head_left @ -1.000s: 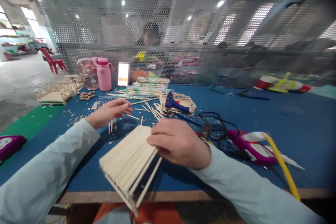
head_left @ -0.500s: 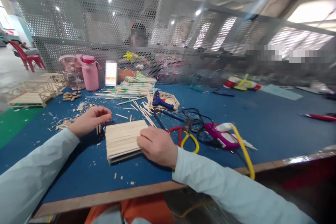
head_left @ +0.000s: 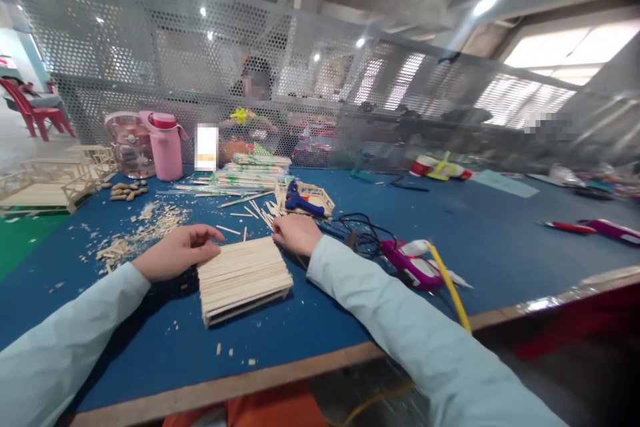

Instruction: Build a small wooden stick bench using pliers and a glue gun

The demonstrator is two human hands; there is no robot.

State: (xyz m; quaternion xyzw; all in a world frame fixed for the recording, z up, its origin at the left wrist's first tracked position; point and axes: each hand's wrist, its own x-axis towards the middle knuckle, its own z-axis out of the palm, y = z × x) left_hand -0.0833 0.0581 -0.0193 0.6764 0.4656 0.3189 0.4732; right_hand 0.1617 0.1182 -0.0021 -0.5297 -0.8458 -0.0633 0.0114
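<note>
Far out to the left of the hands, a finished stick frame model (head_left: 40,187) sits at the edge of the desk (head_left: 500,240), with a clear jug (head_left: 131,145) and a pink bottle (head_left: 165,145) standing beyond it and a scatter of wood chips (head_left: 143,230) nearer in. The left hand (head_left: 177,252) rests curled on the blue surface, its thumb and fingertips pressed together against the left edge of the stick panel (head_left: 243,277); whether it pinches a loose stick there is hard to tell. The panel, a flat slab of pale sticks laid side by side on crosspieces, lies on the desk between the two hands. The right hand (head_left: 296,234) rests knuckles-up at the panel's far right corner, fingers bent under and closed, apparently holding nothing. Just beyond that hand lie loose sticks (head_left: 260,208) and a blue glue gun (head_left: 300,201) on a small wooden frame. To its right come tangled black cable (head_left: 367,230), then a purple glue gun (head_left: 413,263) with a yellow cord (head_left: 450,288).
</note>
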